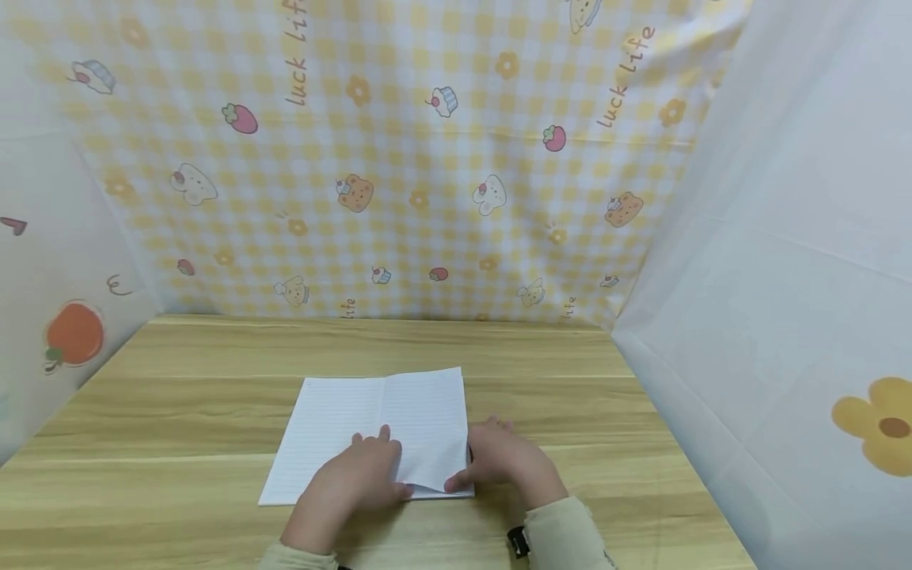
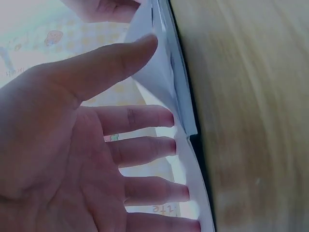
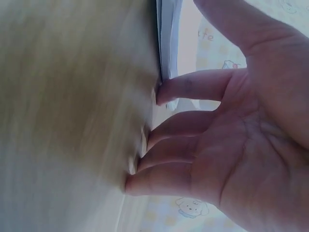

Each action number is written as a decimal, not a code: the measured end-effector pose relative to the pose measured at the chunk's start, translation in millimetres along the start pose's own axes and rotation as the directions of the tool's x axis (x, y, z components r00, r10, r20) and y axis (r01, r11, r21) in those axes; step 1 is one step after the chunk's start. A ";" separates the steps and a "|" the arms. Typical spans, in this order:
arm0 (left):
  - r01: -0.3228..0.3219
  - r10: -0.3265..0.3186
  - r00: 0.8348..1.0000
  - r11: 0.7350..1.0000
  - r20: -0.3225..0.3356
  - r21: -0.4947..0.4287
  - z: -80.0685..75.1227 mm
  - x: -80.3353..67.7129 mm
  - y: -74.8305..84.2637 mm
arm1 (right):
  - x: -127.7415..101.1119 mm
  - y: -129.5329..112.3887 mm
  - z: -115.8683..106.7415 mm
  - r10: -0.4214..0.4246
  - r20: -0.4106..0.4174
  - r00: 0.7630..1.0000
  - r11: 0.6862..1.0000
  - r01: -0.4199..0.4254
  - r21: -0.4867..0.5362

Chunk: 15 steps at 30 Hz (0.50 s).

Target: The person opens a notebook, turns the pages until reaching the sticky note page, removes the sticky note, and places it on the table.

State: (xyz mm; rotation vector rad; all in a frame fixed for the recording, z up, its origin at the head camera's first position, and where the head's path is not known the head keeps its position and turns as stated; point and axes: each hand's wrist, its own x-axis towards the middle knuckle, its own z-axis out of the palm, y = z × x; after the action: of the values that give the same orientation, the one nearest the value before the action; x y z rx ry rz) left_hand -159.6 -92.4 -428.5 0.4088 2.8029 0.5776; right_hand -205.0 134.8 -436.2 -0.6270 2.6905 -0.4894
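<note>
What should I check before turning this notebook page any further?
1. Notebook lies open and flat on the table: ok.
2. Left hand rests on the pages with straight fingers: ok.
3. Right hand sits at the notebook's right edge, fingertips on the table: ok.
4. Near right corner of the page is lifted: ok.
5. Only one sheet is lifted: cannot tell.
6. Table around the notebook is free of other things: ok.
</note>
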 end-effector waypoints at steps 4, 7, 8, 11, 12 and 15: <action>-0.016 0.018 1.000 0.998 0.024 -0.068 -4.5 0.0 -3.7 | -1.4 0.5 -1.6 0.022 0.003 1.000 1.000 -0.022 -0.004; 0.017 -0.016 1.000 0.987 0.011 -0.159 -6.9 1.3 -7.5 | -2.3 0.2 -2.4 0.032 0.003 0.999 0.999 -0.032 -0.011; 0.033 -0.034 0.999 0.982 -0.003 -0.185 -6.9 2.1 -8.8 | -2.5 0.1 -2.6 0.033 0.004 0.999 0.999 -0.033 -0.008; 0.050 -0.070 0.993 0.980 -0.099 -0.191 -8.0 3.3 -11.9 | -2.7 -0.2 -2.8 0.039 0.014 0.999 0.999 -0.039 -0.005; 0.049 -0.071 0.987 0.988 -0.146 -0.147 -8.7 2.0 -12.4 | -2.9 -0.3 -3.1 0.043 0.017 0.999 0.999 -0.042 -0.008; 0.042 -0.008 0.950 0.994 -0.314 0.102 -9.4 -2.7 -15.2 | -3.1 -1.4 -4.2 0.066 0.026 0.997 0.998 -0.066 -0.020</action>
State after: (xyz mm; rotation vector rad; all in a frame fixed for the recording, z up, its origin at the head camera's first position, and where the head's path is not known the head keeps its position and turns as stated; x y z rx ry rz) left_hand -163.2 -110.0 -426.0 0.3263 3.1492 0.5281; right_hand -203.5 136.1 -431.2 -0.5440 2.6840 -0.4362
